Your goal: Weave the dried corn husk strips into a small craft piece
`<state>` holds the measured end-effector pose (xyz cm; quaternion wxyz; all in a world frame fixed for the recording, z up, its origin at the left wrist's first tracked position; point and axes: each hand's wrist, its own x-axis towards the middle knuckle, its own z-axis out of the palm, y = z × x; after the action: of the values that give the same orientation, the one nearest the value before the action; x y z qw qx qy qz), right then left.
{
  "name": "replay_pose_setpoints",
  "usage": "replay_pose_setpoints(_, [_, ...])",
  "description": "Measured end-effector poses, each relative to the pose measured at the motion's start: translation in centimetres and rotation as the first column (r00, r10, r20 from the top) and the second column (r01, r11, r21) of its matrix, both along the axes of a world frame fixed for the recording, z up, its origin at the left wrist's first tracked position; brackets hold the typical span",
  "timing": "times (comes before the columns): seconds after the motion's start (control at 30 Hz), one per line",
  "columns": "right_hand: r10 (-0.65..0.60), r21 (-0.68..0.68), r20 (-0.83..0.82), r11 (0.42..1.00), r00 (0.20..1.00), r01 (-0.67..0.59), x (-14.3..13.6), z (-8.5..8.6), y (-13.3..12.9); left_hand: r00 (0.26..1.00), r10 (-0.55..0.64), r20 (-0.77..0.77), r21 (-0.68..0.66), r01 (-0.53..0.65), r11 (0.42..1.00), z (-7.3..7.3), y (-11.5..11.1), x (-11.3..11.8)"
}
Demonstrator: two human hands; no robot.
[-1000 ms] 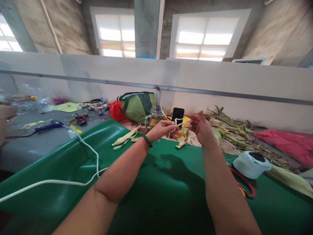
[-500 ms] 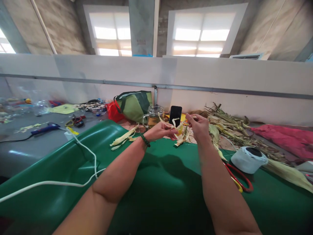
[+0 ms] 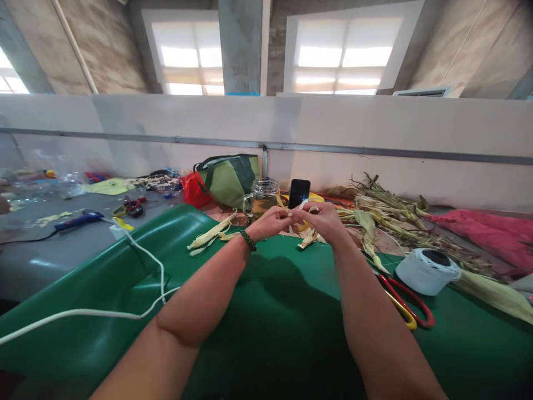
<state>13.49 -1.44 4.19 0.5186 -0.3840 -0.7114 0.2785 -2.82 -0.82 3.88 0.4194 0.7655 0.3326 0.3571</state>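
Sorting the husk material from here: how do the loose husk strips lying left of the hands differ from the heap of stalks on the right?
The husk strips are pale yellow, flat and few, and lie on the green mat; the stalk heap is darker brown-green, tangled and much larger, and sits past the mat's edge by the wall. The strips lie near the left hand; the heap spreads beyond the right hand. Both look like dried corn plant material.

I am sitting in a craft workshop with bare concrete walls and high windows. A green mat [image 3: 258, 333] is covering my desk, dried corn husks [image 3: 387, 214] are piling up at the far right, and red-handled scissors [image 3: 406, 305] are lying beside a roll of twine [image 3: 427, 271].
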Motion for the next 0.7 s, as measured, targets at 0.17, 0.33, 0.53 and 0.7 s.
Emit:
replay_pose_setpoints(0.17, [-0.032,-0.036,-0.135,0.999,0.99,0.027,-0.3,-0.5,0.7,0.999,-0.025,-0.03,0.044,0.026,0.999,-0.1,0.0,-0.1])
replay_pose_setpoints(0.33, [-0.177,0.021,-0.237,0.982,0.955,0.187,-0.1,-0.9,1.5,0.997,-0.08,0.015,-0.035,0.081,0.996,-0.1,-0.1,-0.2])
replay_pose_setpoints(0.53, [0.02,-0.143,-0.12,0.989,0.993,-0.038,0.6,0.0,0.4,0.985,0.032,0.171,-0.174,-0.001,0.985,0.1,0.1,-0.5])
replay_pose_setpoints(0.7, [0.153,-0.136,0.067,0.98,0.986,-0.143,0.9,0.1,-0.3,0.971,0.013,0.238,-0.204,0.037,0.978,0.6,-0.4,-1.1])
